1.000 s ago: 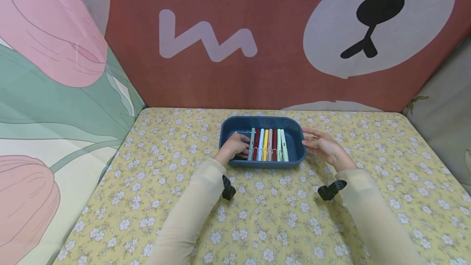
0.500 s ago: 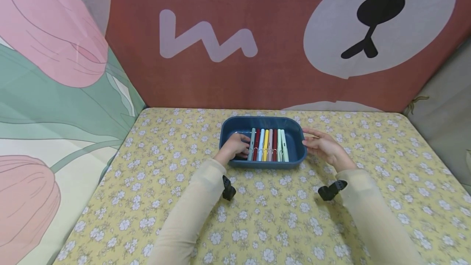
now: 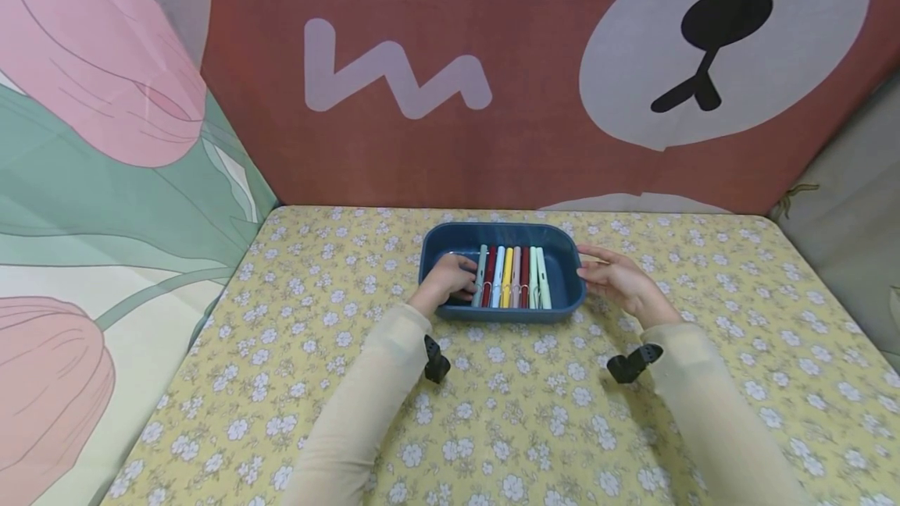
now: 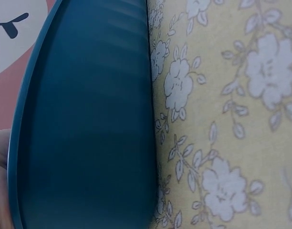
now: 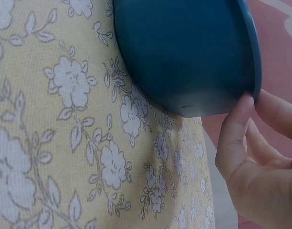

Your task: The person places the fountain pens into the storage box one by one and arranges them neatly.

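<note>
A dark blue, round-cornered rectangular box sits on the flowered cloth. Inside it, capped pens with clips stand side by side in a row: a grey-green pen at the left end, then dark red, light blue, a yellow pen, mauve, dark red and two pale green ones. My left hand reaches over the left rim, its fingertips against the grey-green pen; the left wrist view shows mostly the box's outer wall. At the box's right end, my right hand touches the outside with thumb and finger.
Yellow cloth with white flowers covers the table. A red-brown printed curtain rises behind the table's far edge, with a floral curtain at the left. A small black camera is worn at each wrist.
</note>
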Demonstrator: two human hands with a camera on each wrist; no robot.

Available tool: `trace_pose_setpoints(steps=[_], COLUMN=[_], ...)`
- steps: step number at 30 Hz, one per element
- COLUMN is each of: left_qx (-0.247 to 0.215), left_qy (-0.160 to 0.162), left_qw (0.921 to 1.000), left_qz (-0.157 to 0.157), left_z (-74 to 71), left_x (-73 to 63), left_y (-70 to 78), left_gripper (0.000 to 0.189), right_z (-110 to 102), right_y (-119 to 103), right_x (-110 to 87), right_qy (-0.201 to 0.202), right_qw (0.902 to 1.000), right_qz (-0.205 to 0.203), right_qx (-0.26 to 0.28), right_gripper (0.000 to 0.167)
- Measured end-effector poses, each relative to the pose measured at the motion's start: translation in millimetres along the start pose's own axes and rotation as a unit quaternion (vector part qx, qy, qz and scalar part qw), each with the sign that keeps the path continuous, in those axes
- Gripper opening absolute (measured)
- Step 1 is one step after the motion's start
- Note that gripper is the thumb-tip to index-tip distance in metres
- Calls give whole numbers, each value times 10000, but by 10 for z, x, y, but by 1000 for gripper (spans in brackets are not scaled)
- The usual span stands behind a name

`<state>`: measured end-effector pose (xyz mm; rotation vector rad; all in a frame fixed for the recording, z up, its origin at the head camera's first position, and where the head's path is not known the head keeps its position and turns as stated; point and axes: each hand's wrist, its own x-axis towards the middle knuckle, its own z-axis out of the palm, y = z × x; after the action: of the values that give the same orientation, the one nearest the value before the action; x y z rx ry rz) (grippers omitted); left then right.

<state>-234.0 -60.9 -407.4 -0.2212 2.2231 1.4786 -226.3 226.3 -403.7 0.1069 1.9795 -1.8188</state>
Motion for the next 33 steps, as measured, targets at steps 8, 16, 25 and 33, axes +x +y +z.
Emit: trace_pose_setpoints(steps=[8, 16, 25, 33], left_qx=[-99, -145, -255, -500], left_qy=[35, 107, 222, 394], left_qw=[9999, 9998, 9994, 9979], left_qz=[-16, -81, -84, 154], left_z=[-5, 1, -13, -12], left_x=[-23, -32, -28, -21], left_y=[-5, 1, -8, -12], left_gripper=[41, 39, 8, 13], right_z=[12, 9, -2, 0], right_y=[6, 13, 4, -1], right_x=[2, 12, 6, 5], right_qy=[-40, -2, -17, -7], right_qw=[9999, 10000, 9999, 10000], right_qz=[-6, -5, 28, 18], right_qx=[120, 41, 97, 79], right_gripper=[68, 67, 64, 64])
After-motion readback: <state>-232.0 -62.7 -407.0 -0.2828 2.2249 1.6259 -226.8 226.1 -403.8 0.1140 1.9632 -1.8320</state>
